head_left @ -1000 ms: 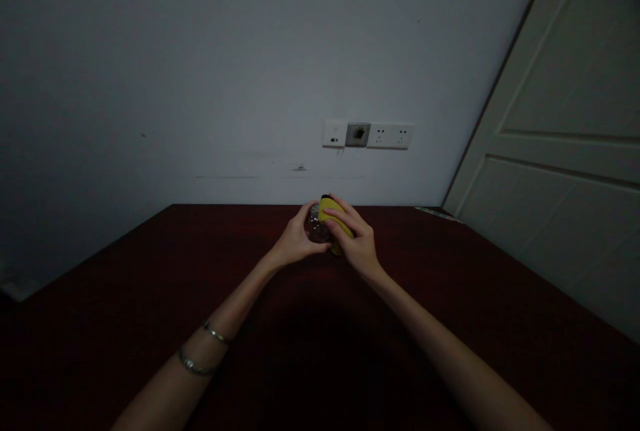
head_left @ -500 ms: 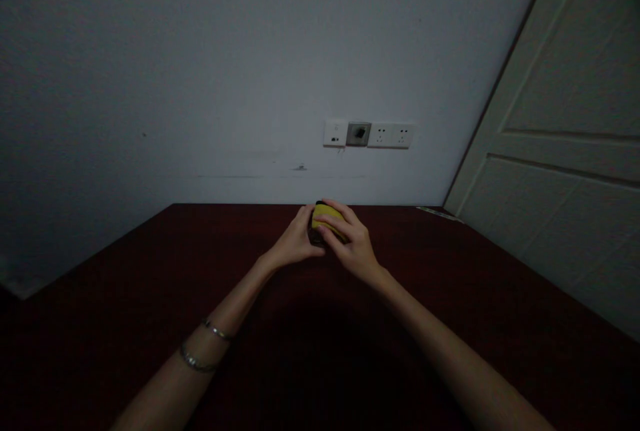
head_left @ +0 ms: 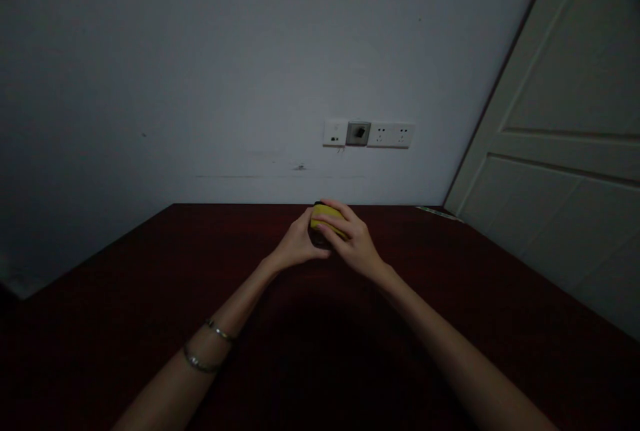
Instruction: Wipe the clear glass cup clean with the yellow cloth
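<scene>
Above the table (head_left: 150, 264), right fingers (head_left: 341, 207) clasp a yellow pad (head_left: 324, 210), left fingers (head_left: 303, 217) cup a glassy object (head_left: 318, 239)

Left forearm (head_left: 207, 345) — two silvery bracelets (head_left: 196, 362)

No lettering, label, brand, number or sign can be read anywhere here.

A dark reddish bench (head_left: 150, 257) broadens toward the near side; a thin, pale patterned strip (head_left: 440, 213) lies at its far right corner.
</scene>
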The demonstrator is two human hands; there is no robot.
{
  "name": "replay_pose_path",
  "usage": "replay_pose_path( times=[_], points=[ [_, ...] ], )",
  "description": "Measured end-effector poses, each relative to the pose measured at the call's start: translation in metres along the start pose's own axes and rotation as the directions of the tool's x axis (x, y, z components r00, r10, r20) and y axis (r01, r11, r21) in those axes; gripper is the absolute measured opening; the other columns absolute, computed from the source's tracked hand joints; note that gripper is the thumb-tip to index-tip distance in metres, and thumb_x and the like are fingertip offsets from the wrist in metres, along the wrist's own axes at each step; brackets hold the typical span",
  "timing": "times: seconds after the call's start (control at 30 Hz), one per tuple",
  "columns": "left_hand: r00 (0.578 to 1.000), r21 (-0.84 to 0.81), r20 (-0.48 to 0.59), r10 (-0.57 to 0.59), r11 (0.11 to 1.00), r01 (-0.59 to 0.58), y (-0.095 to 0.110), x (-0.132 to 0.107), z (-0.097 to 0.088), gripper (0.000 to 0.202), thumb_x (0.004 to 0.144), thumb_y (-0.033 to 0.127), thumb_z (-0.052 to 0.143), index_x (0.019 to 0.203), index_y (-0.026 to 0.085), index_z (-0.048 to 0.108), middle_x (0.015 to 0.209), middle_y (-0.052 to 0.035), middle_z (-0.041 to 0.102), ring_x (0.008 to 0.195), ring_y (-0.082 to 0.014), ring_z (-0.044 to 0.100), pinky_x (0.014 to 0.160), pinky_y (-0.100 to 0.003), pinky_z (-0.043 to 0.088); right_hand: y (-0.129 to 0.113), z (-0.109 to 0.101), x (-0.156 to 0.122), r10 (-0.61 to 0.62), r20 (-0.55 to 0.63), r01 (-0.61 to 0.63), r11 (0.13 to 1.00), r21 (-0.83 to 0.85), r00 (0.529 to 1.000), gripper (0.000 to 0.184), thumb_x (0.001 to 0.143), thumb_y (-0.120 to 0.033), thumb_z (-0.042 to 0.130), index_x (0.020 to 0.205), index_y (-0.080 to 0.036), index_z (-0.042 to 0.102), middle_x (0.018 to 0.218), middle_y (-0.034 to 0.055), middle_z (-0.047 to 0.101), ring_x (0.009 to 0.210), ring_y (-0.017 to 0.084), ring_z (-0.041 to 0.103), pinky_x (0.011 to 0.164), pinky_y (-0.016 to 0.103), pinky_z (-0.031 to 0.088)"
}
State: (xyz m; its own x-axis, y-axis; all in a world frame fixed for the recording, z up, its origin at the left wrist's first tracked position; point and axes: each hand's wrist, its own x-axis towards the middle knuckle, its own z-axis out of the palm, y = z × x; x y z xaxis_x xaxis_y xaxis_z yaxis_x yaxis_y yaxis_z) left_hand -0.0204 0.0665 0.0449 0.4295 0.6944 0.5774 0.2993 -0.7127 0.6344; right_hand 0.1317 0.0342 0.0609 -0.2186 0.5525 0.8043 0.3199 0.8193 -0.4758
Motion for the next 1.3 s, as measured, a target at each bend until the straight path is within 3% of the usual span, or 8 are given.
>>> replay_pose_path(
  times=[0.13,0.27,0.4,0.7,0.8,1.03,1.17,1.3],
  points=[
    [0.995,-0.045,-0.044,-0.089,0.995,0.087,0.0,-0.001,0.0,0.062,0.056,0.023,0.074,0.11,0.016,0.044,0.097,-0.0045,0.059,0.087,-0.0203,0.059,0.075,-0.032,0.049,-0.002,0.002,-0.001,-0.052,0.031,0.052,0.999,0.005,0.998,0.025,0.082,-0.028,0.056,0.104,-0.034,0.066,0.13,0.0007,0.051,0.12,0.022,0.047,0.101,0.045,0.037],
    [0.996,-0.082,-0.03,-0.088,0.993,0.085,0.006,0.001,0.002,0.065,0.055,0.027,0.077,0.11,0.016,0.044,0.1,-0.0066,0.06,0.089,-0.021,0.059,0.078,-0.035,0.048,0.007,0.004,0.004,0.146,-0.156,-0.118,0.977,0.176,0.977,0.021,0.082,-0.032,0.056,0.099,-0.031,0.068,0.121,0.0018,0.059,0.112,0.02,0.054,0.099,0.041,0.041],
    [0.995,-0.099,-0.031,-0.098,0.991,0.094,0.012,0.001,0.003,0.07,0.052,0.031,0.079,0.111,0.015,0.044,0.099,-0.0075,0.061,0.09,-0.0215,0.059,0.079,-0.036,0.048,0.014,0.004,0.008,0.324,-0.172,-0.26,0.913,0.315,0.93,0.024,0.08,-0.036,0.058,0.098,-0.026,0.069,0.111,0.0037,0.065,0.109,0.02,0.056,0.1,0.041,0.04],
    [0.981,-0.144,-0.078,-0.176,0.976,0.164,-0.003,0.003,0.004,0.059,0.055,0.027,0.076,0.106,0.016,0.049,0.095,-0.0061,0.062,0.087,-0.0212,0.06,0.075,-0.035,0.048,-0.003,0.004,-0.002,-0.038,0.003,0.038,0.998,0.043,0.999,0.025,0.08,-0.026,0.059,0.102,-0.035,0.066,0.131,-0.0018,0.051,0.121,0.021,0.046,0.103,0.045,0.037],
    [0.983,-0.138,-0.076,-0.168,0.978,0.156,0.0,0.003,0.002,0.059,0.056,0.028,0.076,0.107,0.016,0.048,0.094,-0.0062,0.062,0.087,-0.0212,0.06,0.076,-0.036,0.048,0.0,0.004,-0.001,-0.014,-0.046,0.018,0.996,0.086,0.999,0.023,0.081,-0.027,0.058,0.101,-0.035,0.067,0.128,-0.0015,0.053,0.118,0.02,0.049,0.101,0.044,0.039],
    [0.989,-0.104,-0.02,-0.146,0.984,0.144,0.012,0.002,0.002,0.066,0.052,0.033,0.079,0.107,0.015,0.047,0.093,-0.0063,0.062,0.083,-0.0198,0.06,0.074,-0.034,0.048,0.012,0.003,0.005,0.259,-0.209,-0.204,0.945,0.254,0.943,0.022,0.081,-0.034,0.057,0.098,-0.028,0.069,0.114,0.0023,0.064,0.111,0.02,0.055,0.1,0.04,0.04],
    [0.977,-0.125,-0.047,-0.21,0.971,0.203,0.007,0.004,0.004,0.06,0.053,0.032,0.078,0.103,0.014,0.05,0.09,-0.0059,0.062,0.081,-0.0198,0.06,0.072,-0.034,0.048,0.007,0.003,0.001,0.158,-0.157,-0.127,0.973,0.195,0.975,0.022,0.081,-0.031,0.057,0.1,-0.031,0.068,0.124,0.0006,0.058,0.115,0.019,0.053,0.101,0.039,0.039],
    [0.966,-0.331,-0.031,-0.258,0.914,0.234,0.002,0.007,0.006,0.058,0.054,0.024,0.076,0.105,0.012,0.05,0.096,-0.0081,0.062,0.086,-0.0199,0.06,0.076,-0.034,0.048,0.004,0.004,-0.003,0.035,-0.093,-0.02,0.987,0.158,0.995,0.022,0.08,-0.027,0.059,0.099,-0.034,0.068,0.13,-0.0025,0.052,0.12,0.02,0.048,0.102,0.042,0.038]
  ],
)
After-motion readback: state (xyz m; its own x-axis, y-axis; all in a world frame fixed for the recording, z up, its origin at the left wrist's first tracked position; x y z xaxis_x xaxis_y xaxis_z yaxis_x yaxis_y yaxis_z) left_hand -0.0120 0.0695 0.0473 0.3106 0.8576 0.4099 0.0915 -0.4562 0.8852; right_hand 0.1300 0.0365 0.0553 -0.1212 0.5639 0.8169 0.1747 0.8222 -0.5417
